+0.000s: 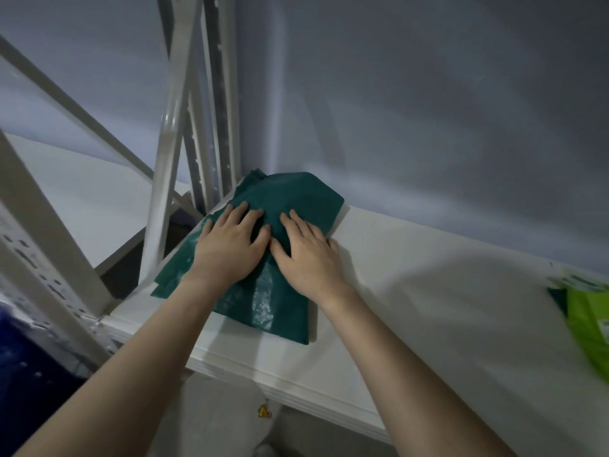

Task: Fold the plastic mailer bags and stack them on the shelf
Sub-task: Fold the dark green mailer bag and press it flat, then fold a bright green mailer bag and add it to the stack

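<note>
While both forearms reach up from the bottom of the head view, the left hand point(227, 245) and the right hand point(304, 252) lie palm down, side by side, on a stack of dark green mailer bags point(286, 206). Fingers of both hands are straight and slightly spread, pressing flat on the plastic; nothing is pinched or gripped. The thumbs nearly meet at the middle of the stack.

The folded bags sit on a white shelf point(412, 291), at its far left corner, close against the grey wall point(428, 110) and beside the pale metal upright point(168, 143) of the rack. One near corner of the stack hangs slightly over the shelf's left edge. A glossy strip on the top bag point(263, 301) catches the light between the two wrists.

At the shelf's right edge lies a bright green package point(590, 321) with a small white label, its print too blurred to read. No writing shows on the dark green bags. Below the shelf's front edge, a small yellow tag point(264, 412) hangs, its marking unreadable.
</note>
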The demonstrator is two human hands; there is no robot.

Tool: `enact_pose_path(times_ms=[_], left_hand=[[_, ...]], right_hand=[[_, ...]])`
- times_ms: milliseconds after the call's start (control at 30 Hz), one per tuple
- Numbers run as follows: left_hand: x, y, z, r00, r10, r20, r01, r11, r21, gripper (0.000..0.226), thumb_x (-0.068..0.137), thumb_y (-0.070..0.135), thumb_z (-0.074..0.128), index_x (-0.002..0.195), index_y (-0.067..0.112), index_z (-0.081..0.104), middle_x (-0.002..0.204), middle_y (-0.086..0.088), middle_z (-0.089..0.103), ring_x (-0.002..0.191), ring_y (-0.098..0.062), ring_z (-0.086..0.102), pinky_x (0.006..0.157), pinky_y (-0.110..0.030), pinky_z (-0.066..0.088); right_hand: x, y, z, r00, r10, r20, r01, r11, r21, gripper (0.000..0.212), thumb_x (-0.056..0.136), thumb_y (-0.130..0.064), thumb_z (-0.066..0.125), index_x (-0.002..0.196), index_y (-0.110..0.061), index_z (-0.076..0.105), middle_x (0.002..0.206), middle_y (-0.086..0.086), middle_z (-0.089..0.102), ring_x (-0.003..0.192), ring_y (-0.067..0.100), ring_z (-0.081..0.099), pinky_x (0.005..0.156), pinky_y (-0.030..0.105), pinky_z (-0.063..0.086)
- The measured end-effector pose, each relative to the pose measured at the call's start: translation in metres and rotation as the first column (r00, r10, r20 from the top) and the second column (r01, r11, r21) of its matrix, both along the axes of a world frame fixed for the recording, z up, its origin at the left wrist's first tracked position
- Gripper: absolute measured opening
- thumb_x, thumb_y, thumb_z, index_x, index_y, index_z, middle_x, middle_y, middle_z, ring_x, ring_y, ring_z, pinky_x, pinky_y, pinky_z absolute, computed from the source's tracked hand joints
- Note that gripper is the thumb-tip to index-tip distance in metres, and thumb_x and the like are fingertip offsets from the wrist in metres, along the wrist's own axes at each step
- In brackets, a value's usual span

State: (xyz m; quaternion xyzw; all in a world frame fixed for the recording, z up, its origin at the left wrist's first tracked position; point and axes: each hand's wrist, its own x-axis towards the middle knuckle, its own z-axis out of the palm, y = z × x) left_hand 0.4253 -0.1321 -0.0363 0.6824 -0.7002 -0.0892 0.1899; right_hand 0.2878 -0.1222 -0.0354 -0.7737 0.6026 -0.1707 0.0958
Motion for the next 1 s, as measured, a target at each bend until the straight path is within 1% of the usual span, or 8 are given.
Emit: enact_pose_path(times_ms=[100, 200, 333, 433, 533, 667, 800, 1000], left_hand=[[0.001, -0.002, -0.001, 1.0, 0.014, 0.002, -0.014, 1.0, -0.012, 0.048, 0.097, 0.046, 0.027, 0.143, 0.032, 0.029, 0.156, 0.006, 0.019, 0.145, -0.016, 0.01, 0.116, -0.05, 0.001], [-0.002, 0.0, 0.0, 1.0, 0.028, 0.013, -0.027, 0.999, -0.018, 0.048, 0.097, 0.045, 0.026, 0.144, 0.032, 0.026, 0.156, 0.006, 0.017, 0.146, -0.016, 0.007, 0.116, -0.052, -0.002], [-0.011, 0.008, 0.004, 0.999, 0.018, 0.046, -0.014, 0.997, -0.07, 0.053, 0.097, 0.047, 0.024, 0.148, 0.031, 0.019, 0.159, 0.006, 0.006, 0.146, -0.015, -0.002, 0.116, -0.05, -0.006], [-0.02, 0.015, 0.012, 0.998, -0.006, 0.06, 0.014, 0.991, -0.131, 0.056, 0.097, 0.048, 0.023, 0.15, 0.031, 0.013, 0.159, 0.006, 0.002, 0.146, -0.014, -0.004, 0.116, -0.047, -0.007], [-0.041, 0.023, 0.025, 0.996, -0.051, 0.077, 0.064, 0.983, -0.172, 0.057, 0.097, 0.049, 0.023, 0.15, 0.03, 0.013, 0.159, 0.006, 0.004, 0.146, -0.014, -0.003, 0.117, -0.047, -0.006], [-0.085, 0.04, 0.051, 0.986, -0.146, 0.085, 0.162, 0.96, -0.23, 0.059, 0.096, 0.052, 0.02, 0.15, 0.028, 0.015, 0.159, 0.006, 0.006, 0.146, -0.014, -0.001, 0.116, -0.049, -0.004], [-0.136, 0.057, 0.075, 0.961, -0.262, 0.085, 0.273, 0.947, -0.17, 0.058, 0.097, 0.051, 0.018, 0.15, 0.031, 0.004, 0.158, 0.01, -0.006, 0.145, -0.01, -0.01, 0.116, -0.045, -0.01], [-0.219, 0.084, 0.089, 0.916, -0.395, 0.078, 0.402, 0.9, -0.169, 0.058, 0.098, 0.05, 0.018, 0.15, 0.03, 0.004, 0.158, 0.009, -0.006, 0.145, -0.01, -0.011, 0.116, -0.043, -0.01]], right_hand=[[0.002, -0.002, 0.002, 1.0, 0.005, -0.005, -0.005, 1.0, 0.008, 0.056, 0.097, -0.047, 0.031, 0.148, -0.025, 0.021, 0.158, -0.006, 0.015, 0.143, 0.016, 0.017, 0.114, 0.046, 0.021], [0.0, -0.001, 0.003, 0.999, 0.015, 0.03, -0.016, 1.0, 0.027, 0.057, 0.097, -0.046, 0.033, 0.148, -0.024, 0.02, 0.158, -0.005, 0.015, 0.143, 0.017, 0.016, 0.114, 0.044, 0.02], [-0.012, 0.006, 0.011, 0.995, 0.013, 0.1, -0.012, 1.0, -0.01, 0.061, 0.096, -0.045, 0.037, 0.149, -0.024, 0.019, 0.158, -0.005, 0.012, 0.144, 0.016, 0.014, 0.117, 0.04, 0.018], [-0.03, 0.015, 0.023, 0.995, -0.006, 0.104, 0.011, 0.999, -0.047, 0.06, 0.096, -0.043, 0.038, 0.149, -0.023, 0.02, 0.159, -0.004, 0.01, 0.145, 0.017, 0.014, 0.116, 0.042, 0.02], [-0.056, 0.026, 0.038, 0.999, -0.034, 0.042, 0.038, 0.995, -0.095, 0.059, 0.096, -0.042, 0.039, 0.148, -0.021, 0.022, 0.158, -0.003, 0.012, 0.144, 0.016, 0.015, 0.115, 0.042, 0.023], [-0.105, 0.044, 0.06, 0.994, -0.107, 0.025, 0.109, 0.987, -0.116, 0.055, 0.097, -0.041, 0.038, 0.147, -0.02, 0.025, 0.158, -0.003, 0.014, 0.144, 0.015, 0.015, 0.114, 0.039, 0.021], [-0.16, 0.066, 0.079, 0.981, -0.192, 0.018, 0.192, 0.966, -0.172, 0.053, 0.097, -0.037, 0.039, 0.145, -0.018, 0.029, 0.156, -0.001, 0.023, 0.143, 0.015, 0.018, 0.113, 0.033, 0.02], [-0.246, 0.11, 0.099, 0.939, -0.342, -0.029, 0.327, 0.918, -0.226, 0.052, 0.097, -0.035, 0.041, 0.145, -0.019, 0.031, 0.153, -0.002, 0.028, 0.141, 0.015, 0.022, 0.11, 0.033, 0.023]])
